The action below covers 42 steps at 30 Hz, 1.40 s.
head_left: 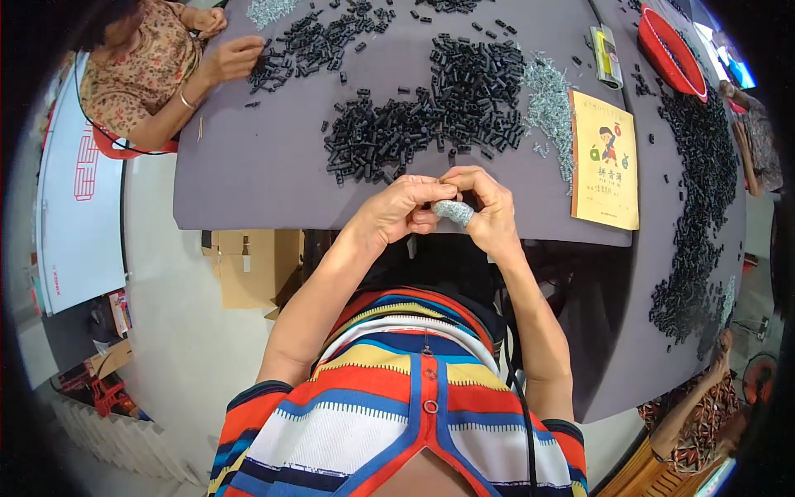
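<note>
My left hand [399, 209] and my right hand [490, 209] meet at the table's front edge, fingertips pinched close together. Whatever they hold between them is mostly hidden by the fingers; only a dark speck shows. A grey speckled wrap [453, 212] covers my right thumb. Just beyond my fingers lies a large heap of small black tube-shaped plastic pieces [476, 91]. To its right spreads a pile of small silvery metal pieces [548, 103], partly covered by a yellow booklet [605, 161].
A grey cloth covers the table [257, 182]. At far left a person's hand [234, 60] reaches into another black heap [310, 45]. A red basket [671, 54] and more black pieces [700, 182] lie along the right side. Below, at left, stands a cardboard box [248, 269].
</note>
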Motion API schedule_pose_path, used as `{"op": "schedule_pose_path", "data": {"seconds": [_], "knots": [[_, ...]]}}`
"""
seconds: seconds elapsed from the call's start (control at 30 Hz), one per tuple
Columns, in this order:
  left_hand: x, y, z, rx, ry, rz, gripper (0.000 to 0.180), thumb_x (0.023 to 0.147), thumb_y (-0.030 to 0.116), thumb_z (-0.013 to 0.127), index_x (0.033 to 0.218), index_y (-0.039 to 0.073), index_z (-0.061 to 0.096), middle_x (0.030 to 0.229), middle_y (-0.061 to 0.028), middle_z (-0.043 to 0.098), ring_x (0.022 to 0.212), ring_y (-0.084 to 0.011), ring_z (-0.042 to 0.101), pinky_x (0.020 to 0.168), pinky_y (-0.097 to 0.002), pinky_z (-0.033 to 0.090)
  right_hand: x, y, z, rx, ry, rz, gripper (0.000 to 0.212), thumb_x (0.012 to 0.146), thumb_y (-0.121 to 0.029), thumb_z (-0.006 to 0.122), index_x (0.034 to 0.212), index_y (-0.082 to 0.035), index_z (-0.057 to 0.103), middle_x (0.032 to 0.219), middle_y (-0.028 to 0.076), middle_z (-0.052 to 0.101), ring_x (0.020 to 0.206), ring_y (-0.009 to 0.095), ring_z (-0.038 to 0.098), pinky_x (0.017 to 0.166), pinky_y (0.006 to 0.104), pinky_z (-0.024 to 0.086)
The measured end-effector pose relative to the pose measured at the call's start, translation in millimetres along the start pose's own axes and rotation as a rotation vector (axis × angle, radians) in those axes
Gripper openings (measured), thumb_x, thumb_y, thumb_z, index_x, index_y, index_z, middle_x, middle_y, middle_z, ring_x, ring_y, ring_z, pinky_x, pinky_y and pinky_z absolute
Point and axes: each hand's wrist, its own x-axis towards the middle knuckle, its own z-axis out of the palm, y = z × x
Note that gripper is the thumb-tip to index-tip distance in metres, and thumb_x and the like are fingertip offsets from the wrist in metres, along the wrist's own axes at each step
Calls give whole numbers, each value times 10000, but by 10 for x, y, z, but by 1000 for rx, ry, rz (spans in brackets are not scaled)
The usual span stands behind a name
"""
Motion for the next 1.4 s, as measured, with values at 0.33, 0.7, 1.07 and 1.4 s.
{"op": "schedule_pose_path", "data": {"seconds": [0.33, 0.7, 1.07, 1.4], "knots": [[-23, -56, -39, -214, -55, 172, 181, 882, 183, 444, 899, 24, 529, 731, -63, 501, 518, -125, 416, 453, -251, 328, -200, -168, -177, -163, -55, 61, 342, 729, 40, 646, 1065, -11, 600, 1045, 135, 610, 875, 259, 626, 775, 337, 506], [-26, -79, -30, -172, -31, 189, 164, 940, 170, 488, 945, 26, 567, 700, -29, 511, 493, -89, 409, 460, -240, 346, 99, 76, -938, -931, 283, -108, 338, 615, 98, 536, 911, -39, 622, 923, 118, 572, 896, 323, 506, 794, 408, 407], [-3, -74, -5, -179, -12, 194, 169, 946, 134, 489, 1007, 1, 576, 744, -46, 555, 559, -114, 489, 495, -248, 371, 119, 123, -934, -939, 172, -16, 333, 616, 106, 517, 875, -70, 631, 837, 99, 548, 835, 319, 481, 754, 407, 383], [-13, -130, -7, -143, -13, 254, 176, 945, 117, 474, 1033, -1, 572, 761, -51, 560, 577, -117, 492, 505, -253, 378, 116, 49, -803, -1101, 148, -43, 291, 626, 83, 548, 880, -58, 575, 861, 106, 550, 849, 320, 481, 768, 411, 368]]}}
